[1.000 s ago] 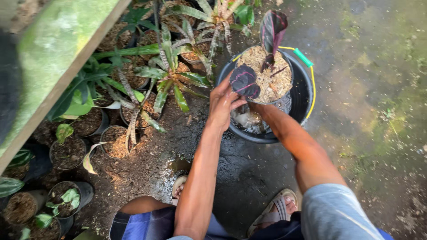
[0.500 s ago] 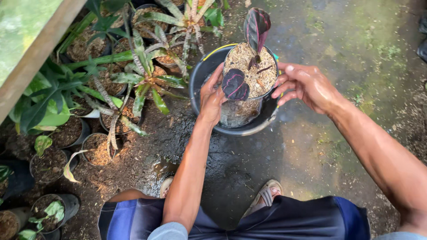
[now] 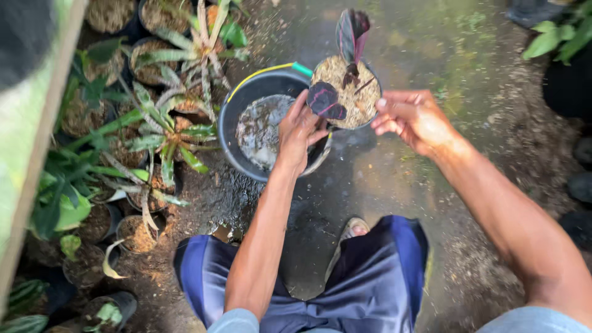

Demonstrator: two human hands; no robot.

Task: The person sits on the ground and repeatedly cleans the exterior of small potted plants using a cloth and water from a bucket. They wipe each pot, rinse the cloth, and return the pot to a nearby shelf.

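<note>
Along the left edge of the wet ground stand rows of potted bromeliads [image 3: 166, 132] with striped leaves. Just right of them sits a black bucket [image 3: 246, 98] with a yellow-and-green handle, holding murky water and bits of soil. At the bucket's right rim, a small black pot [image 3: 345, 92] filled with coarse husk-like medium is held up between both hands; a young plant with dark purple leaves [image 3: 325, 100] grows in it. The left hand [image 3: 299, 132] cups the pot's near-left side, its fingers [image 3: 308, 108] curled against the wall beside the low leaf. The right hand [image 3: 414, 118] grips the right side, fingers pressed together on the rim. To handle the pot well, I judge it should stay level over the bucket, with the fingers kept on the wall, clear of the tender leaves, so loose medium falls into the bucket rather than onto the ground.
</note>
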